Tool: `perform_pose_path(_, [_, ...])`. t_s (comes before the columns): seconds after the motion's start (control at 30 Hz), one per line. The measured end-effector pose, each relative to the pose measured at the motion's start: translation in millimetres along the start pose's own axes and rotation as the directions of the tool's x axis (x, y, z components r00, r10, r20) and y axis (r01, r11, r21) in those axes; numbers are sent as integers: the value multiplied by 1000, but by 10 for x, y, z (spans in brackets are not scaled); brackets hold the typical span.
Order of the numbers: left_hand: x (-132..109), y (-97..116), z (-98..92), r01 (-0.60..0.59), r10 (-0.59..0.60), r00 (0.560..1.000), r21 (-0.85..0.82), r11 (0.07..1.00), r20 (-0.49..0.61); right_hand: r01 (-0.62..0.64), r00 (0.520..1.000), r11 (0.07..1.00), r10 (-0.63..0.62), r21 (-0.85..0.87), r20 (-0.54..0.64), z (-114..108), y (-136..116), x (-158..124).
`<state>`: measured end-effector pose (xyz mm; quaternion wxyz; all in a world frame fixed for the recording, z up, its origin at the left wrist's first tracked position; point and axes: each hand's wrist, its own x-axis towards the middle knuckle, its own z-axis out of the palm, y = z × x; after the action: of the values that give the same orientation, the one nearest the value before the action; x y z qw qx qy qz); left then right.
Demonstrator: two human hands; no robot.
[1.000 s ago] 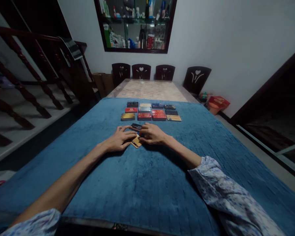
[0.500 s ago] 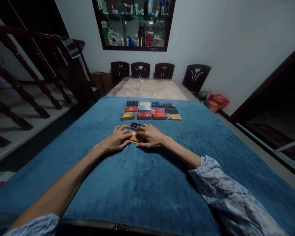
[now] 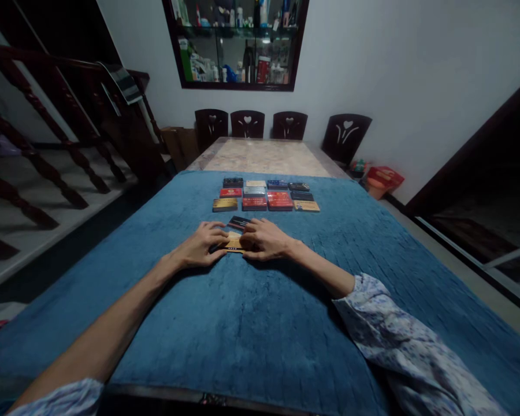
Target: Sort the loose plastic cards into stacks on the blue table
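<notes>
Between my hands is a yellow card [image 3: 233,242] with a dark strip along its near edge, just at the level of the blue cloth [image 3: 242,323]. My left hand [image 3: 203,244] pinches its left end with thumb and fingers. Curled over the right end is my right hand [image 3: 266,240], which hides that part. A black card [image 3: 238,222] lies flat just beyond, its right corner close to the right fingers. Farther off, small card stacks stand in rows, among them a gold stack [image 3: 225,204], a red stack [image 3: 280,201] and a pale yellow stack [image 3: 307,206].
Past the cloth the bare marble tabletop [image 3: 268,155] reaches several dark chairs [image 3: 248,123] by the wall. A stair railing [image 3: 56,127] runs along the left. On the floor at right is a red bag [image 3: 385,176]. A cabinet niche [image 3: 238,58] holds bottles.
My left hand has shifted slightly left and towards me, baring more of the yellow card, which now lies straighter. My right hand has barely moved.
</notes>
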<state>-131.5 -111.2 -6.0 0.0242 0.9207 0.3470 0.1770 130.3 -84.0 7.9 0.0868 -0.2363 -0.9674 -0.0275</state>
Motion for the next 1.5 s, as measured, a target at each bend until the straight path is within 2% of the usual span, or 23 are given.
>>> perform_pose_path(0.23, [-8,-33,10,-43,43,999,3,999,-20,-31,999,999,31,33,6,15,40,-4])
perform_pose_path(0.43, [-9,1,-28,-88,87,994,-6,996,-62,0,999,999,1,35,-32,17,36,-7])
perform_pose_path(0.63, [-18,-9,-30,-94,91,991,-29,995,-101,93,985,995,-95,-24,-145,85,63,20])
perform_pose_path(0.83, [-29,14,-60,-73,67,981,-26,997,-185,136,938,988,-152,-74,-312,201,122,57])
perform_pose_path(1.03, [-35,12,-85,-90,88,962,3,996,-258,101,912,990,-133,-102,-388,249,163,59])
perform_pose_path(1.3, [-17,-56,40,-44,28,931,-37,998,-364,11,899,999,-24,-33,-438,282,169,54])
perform_pose_path(1.5, [-32,-59,68,28,-64,931,-105,994,-359,-73,918,997,74,15,-390,320,161,48])
